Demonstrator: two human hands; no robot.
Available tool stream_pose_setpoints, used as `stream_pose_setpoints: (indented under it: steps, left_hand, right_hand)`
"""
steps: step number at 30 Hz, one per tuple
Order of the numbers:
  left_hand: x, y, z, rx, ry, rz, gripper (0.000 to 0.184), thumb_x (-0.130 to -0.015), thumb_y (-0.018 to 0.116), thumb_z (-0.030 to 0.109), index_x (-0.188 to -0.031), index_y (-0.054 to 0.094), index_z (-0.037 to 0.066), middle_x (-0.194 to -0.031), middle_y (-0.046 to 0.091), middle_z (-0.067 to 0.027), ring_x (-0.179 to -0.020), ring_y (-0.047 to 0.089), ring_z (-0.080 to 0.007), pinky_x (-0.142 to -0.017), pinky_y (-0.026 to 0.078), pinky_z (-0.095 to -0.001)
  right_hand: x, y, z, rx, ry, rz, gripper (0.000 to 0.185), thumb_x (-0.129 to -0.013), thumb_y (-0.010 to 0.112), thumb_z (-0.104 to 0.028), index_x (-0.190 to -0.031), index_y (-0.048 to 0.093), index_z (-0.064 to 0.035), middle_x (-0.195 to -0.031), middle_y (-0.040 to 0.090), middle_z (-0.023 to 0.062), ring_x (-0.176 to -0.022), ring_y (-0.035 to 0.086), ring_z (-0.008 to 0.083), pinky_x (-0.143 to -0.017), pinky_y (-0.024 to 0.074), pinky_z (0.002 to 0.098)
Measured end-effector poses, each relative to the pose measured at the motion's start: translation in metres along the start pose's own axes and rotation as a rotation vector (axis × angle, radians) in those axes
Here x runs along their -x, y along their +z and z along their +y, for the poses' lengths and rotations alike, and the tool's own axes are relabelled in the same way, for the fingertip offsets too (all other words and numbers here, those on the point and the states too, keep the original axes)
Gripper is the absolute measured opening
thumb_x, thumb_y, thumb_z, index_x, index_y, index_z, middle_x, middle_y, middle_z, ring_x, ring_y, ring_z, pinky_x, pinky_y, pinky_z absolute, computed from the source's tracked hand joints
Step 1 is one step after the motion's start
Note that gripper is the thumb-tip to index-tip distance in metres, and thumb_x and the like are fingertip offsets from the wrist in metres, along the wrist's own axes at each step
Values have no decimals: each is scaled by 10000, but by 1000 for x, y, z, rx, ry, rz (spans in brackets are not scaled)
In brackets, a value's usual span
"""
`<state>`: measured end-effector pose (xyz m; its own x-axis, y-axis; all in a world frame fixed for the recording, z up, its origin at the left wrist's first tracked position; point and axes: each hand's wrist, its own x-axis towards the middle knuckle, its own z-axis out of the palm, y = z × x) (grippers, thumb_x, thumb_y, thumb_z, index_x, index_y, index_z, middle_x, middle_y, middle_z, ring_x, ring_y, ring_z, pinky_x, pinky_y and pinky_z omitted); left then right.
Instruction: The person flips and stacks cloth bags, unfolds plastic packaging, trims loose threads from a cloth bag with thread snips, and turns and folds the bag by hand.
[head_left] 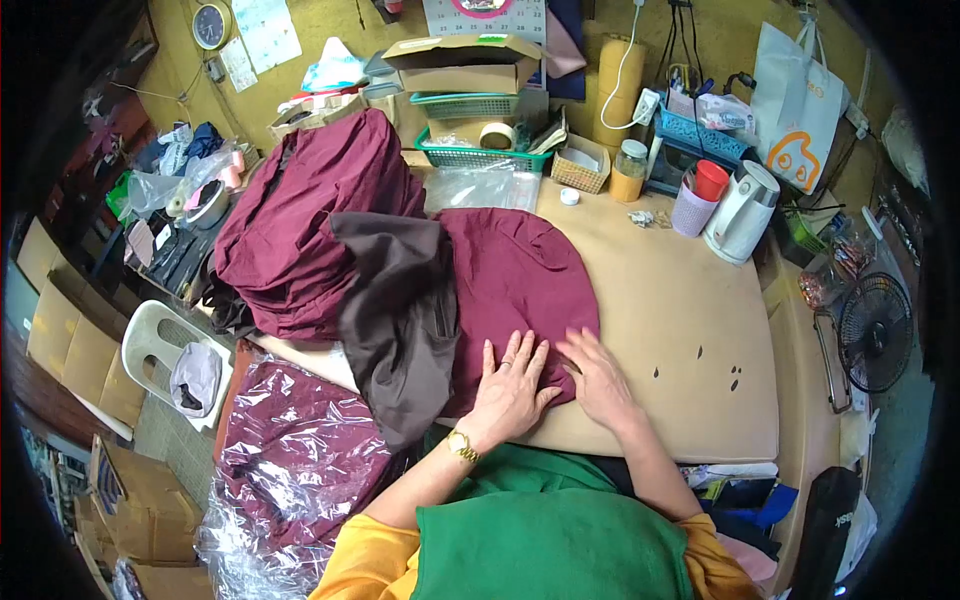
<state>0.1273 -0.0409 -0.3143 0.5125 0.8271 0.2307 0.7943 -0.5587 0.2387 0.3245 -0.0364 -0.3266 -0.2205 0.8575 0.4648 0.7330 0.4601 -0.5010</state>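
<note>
Looks like a smoothing step, with the left hand (515, 375) spread palm-down, gripping nothing, on the round-edged maroon cloth (515, 285) atop the tan-covered table (670, 300), and the right hand (598, 382) unclenched at the cloth's right edge. Probably calls next for light, even pressure. Appears mostly flat, creased toward the far side, touching dark brown fabric (400, 310).

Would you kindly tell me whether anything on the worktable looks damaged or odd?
Yes: several dark marks break the otherwise plain tan table surface, off to the right hand's right. They might be stains or small tears; I cannot tell.
</note>
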Motion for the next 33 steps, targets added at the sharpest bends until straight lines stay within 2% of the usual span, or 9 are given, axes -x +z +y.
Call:
stream_pose_setpoints:
  steps: [10, 12, 16, 21, 23, 26, 30, 32, 33]
  left_hand:
    - [80, -101, -32, 697, -199, -298, 392, -925, 646, 243, -1249, 618, 24, -1225, 644, -182, -1139, 621, -332, -958, 486, -396]
    - [76, -106, -28, 719, -346, -187, 352, -913, 662, 208, -1218, 640, 34, -1166, 666, -175, -1038, 661, -326, -898, 505, -389]
    - [44, -55, -76, 568, -368, 330, 542, -891, 696, 210, -1325, 500, -49, -1150, 620, -230, -988, 653, -328, -837, 519, -399]
    - [-14, -40, -105, 467, -495, 357, 599, -894, 712, 229, -1345, 475, -87, -1043, 671, -217, -893, 676, -213, -734, 543, -304]
    - [-31, -27, -119, 678, -600, 135, 484, -892, 721, 183, -1271, 558, -69, -961, 698, -126, -840, 645, -135, -729, 521, -260]
    - [-38, -8, -138, 1185, -465, 610, 222, -895, 698, 43, -1106, 648, -3, -862, 641, 24, -752, 552, -65, -690, 453, -195]
    - [-35, -34, -146, 1023, -498, 849, 163, -864, 700, 30, -1007, 623, 18, -857, 636, -8, -760, 577, -131, -737, 476, -278]
    - [-37, -61, -100, 32, -175, 919, 260, -790, 711, 16, -1033, 620, 16, -915, 630, -90, -841, 588, -258, -818, 474, -377]
    - [-35, -59, -73, 231, -55, 746, 272, -778, 713, 23, -1034, 621, 12, -974, 629, -115, -909, 589, -280, -847, 471, -383]
  right_hand:
    - [20, -146, 17, 471, 736, -571, 219, -899, 584, -100, -1066, 714, -42, -1206, 661, 169, -1199, 584, 325, -1065, 379, 462]
    - [26, -129, 22, 344, 297, -137, 244, -910, 573, -108, -1113, 700, -60, -1239, 643, 174, -1218, 566, 338, -1069, 372, 468]
    - [31, -67, 6, 188, 281, -301, 385, -942, 565, -143, -1326, 582, -123, -1479, 442, 171, -1394, 374, 361, -1137, 281, 527]
    - [45, -54, 17, 209, 208, -363, 421, -956, 548, -163, -1376, 541, -138, -1527, 373, 166, -1431, 305, 371, -1155, 219, 569]
    - [45, -58, 24, 191, 207, -398, 415, -959, 544, -160, -1373, 544, -136, -1527, 374, 165, -1431, 305, 372, -1148, 235, 570]
    - [33, -73, 28, 172, 259, -484, 394, -972, 522, -155, -1364, 555, -130, -1523, 386, 148, -1430, 313, 358, -1130, 276, 574]
    - [9, -95, 15, 240, 311, -617, 381, -956, 540, -139, -1335, 573, -114, -1452, 481, 136, -1351, 442, 317, -1093, 394, 398]
    - [-24, -93, -14, 95, 343, -483, 361, -928, 587, -154, -1284, 600, -94, -1325, 583, 157, -1210, 559, 346, -980, 473, 411]
    - [-34, -79, -17, -13, 224, -346, 357, -910, 616, -181, -1258, 615, -103, -1281, 603, 162, -1157, 580, 357, -938, 481, 435]
